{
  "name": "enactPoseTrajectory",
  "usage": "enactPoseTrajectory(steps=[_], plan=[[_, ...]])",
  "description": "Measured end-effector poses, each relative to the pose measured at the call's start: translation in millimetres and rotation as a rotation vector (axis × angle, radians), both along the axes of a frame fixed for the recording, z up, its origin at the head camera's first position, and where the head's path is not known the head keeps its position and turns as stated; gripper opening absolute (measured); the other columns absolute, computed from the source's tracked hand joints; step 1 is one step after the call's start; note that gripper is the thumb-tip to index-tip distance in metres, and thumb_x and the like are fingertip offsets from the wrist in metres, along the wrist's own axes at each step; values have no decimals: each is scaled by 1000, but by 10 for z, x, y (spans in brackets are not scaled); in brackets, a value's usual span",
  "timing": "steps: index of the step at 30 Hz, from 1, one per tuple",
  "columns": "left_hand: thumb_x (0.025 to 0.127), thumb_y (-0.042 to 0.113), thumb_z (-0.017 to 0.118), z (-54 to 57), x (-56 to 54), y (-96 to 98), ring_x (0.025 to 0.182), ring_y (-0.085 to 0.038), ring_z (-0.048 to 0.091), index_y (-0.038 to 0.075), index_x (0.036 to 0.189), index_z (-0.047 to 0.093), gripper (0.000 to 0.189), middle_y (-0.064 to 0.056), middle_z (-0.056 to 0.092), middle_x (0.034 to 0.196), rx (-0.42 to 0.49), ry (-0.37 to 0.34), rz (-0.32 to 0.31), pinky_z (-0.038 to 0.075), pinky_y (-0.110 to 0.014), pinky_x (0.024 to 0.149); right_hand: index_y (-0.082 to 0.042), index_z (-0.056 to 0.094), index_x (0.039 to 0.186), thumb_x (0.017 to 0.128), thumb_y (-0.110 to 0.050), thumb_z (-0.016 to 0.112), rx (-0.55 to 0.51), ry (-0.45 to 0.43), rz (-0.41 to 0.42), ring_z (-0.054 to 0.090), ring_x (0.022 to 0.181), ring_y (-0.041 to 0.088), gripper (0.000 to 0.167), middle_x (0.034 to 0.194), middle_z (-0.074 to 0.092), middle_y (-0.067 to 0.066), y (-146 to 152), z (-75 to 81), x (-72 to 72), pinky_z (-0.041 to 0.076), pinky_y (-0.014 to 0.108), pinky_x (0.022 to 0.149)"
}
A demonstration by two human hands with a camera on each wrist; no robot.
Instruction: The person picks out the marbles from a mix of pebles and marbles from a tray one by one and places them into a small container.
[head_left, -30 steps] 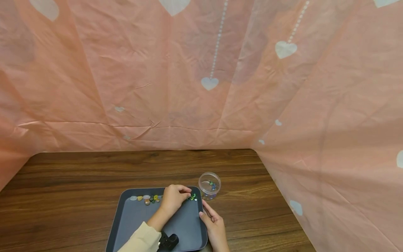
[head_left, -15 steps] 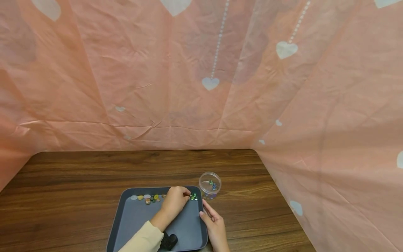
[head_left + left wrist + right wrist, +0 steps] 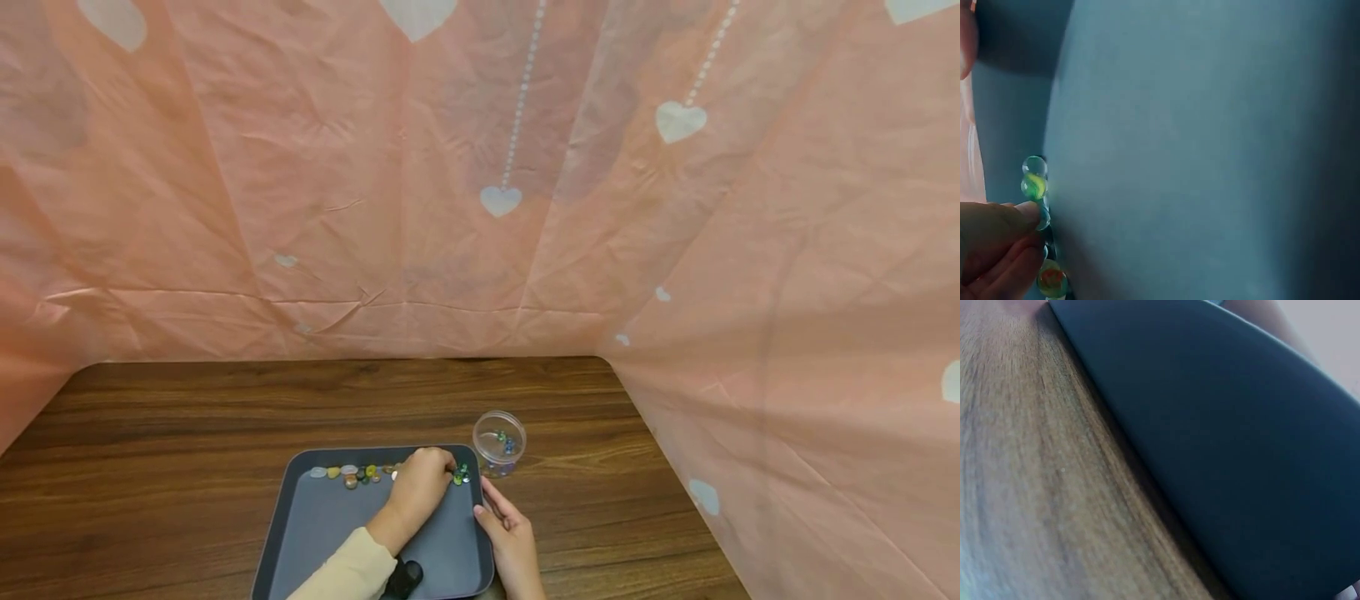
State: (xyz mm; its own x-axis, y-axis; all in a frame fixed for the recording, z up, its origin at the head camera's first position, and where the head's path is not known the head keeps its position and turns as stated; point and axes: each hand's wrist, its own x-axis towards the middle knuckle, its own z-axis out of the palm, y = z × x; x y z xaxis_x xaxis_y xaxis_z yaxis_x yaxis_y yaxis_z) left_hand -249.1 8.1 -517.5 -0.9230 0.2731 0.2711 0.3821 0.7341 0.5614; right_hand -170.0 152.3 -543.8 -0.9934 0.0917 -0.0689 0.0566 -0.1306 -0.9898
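Note:
In the head view my left hand (image 3: 418, 486) reaches over the dark grey tray (image 3: 442, 558) to its far right corner, fingers curled down by several green glass marbles (image 3: 461, 476). The left wrist view shows its thumb and fingertips on a clear bluish marble (image 3: 1044, 219), pinching it. A green-yellow marble (image 3: 1034, 186) and an orange-green marble (image 3: 1053, 279) lie in line with it along the tray wall. My right hand (image 3: 512, 537) holds the tray's right side, thumb at the rim and fingers along the outer wall. In the right wrist view that wall (image 3: 1210, 437) fills much of the picture.
Polished stones (image 3: 350, 475), white, yellow, brown and green, line the tray's far edge. Just beyond its right corner, a round clear jar (image 3: 499, 442) holds green and blue marbles. Wooden table (image 3: 187, 433) lies underneath; a pink curtain (image 3: 375, 250) hangs behind and at the sides.
My left hand has turned slightly and its fingers have curled lower by the green marbles, which have shifted a little. My right hand has stayed on the tray's side.

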Motion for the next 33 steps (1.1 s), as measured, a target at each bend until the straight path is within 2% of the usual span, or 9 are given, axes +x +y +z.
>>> enactPoseTrajectory(steps=[2,6,9,12,16,19,25,33], plan=[[78,-1,72,-19,-8,-8,75,-18,70,7,81,77,10,-5,75,81,39,-8,4,55,-31,64,8,45,143,96,-10,61,2,3,2,56,121,3,52,147,43,28,2,3,4,50,16,91],[78,0,76,-25,-30,-66,72,-16,69,6,80,78,6,-6,76,79,194,-73,-8,52,-26,60,7,45,143,96,-10,60,-8,-18,2,58,119,4,52,148,43,27,8,-1,3,51,17,90],[78,4,79,10,-55,-113,73,-13,67,5,82,79,4,-8,77,82,344,-179,-4,50,-24,59,5,46,143,96,-10,61,-11,-33,-4,60,117,4,52,149,43,26,17,-10,-6,51,17,89],[80,9,79,66,-83,-140,75,-10,65,5,86,80,7,-9,78,88,509,-324,13,49,-24,61,5,47,143,95,-10,61,-8,-32,-11,60,116,3,52,148,44,26,20,-18,-16,51,16,89],[83,9,78,136,-105,-140,81,-12,70,-3,95,77,17,-14,77,95,762,-513,3,58,-30,74,6,48,142,95,-10,62,-4,-28,-15,59,116,0,52,147,45,26,17,-28,-21,50,15,90],[85,8,76,191,-110,-124,86,-13,73,-7,102,74,23,-15,76,99,901,-603,-2,59,-36,84,6,47,142,95,-10,63,-10,-30,-12,60,115,1,53,147,45,26,13,-30,-21,51,16,89],[87,9,74,270,-128,-72,87,-12,73,-8,107,73,26,-13,76,101,988,-666,-2,58,-36,88,6,47,143,95,-10,62,-15,-34,-13,61,117,6,53,147,45,26,14,-15,-16,53,19,88],[89,9,73,355,-174,27,98,-19,73,-11,115,68,33,-16,75,107,1060,-703,-27,56,-36,92,5,47,143,95,-12,63,-18,-27,-3,59,120,10,54,147,45,26,15,-5,-12,53,19,87]])
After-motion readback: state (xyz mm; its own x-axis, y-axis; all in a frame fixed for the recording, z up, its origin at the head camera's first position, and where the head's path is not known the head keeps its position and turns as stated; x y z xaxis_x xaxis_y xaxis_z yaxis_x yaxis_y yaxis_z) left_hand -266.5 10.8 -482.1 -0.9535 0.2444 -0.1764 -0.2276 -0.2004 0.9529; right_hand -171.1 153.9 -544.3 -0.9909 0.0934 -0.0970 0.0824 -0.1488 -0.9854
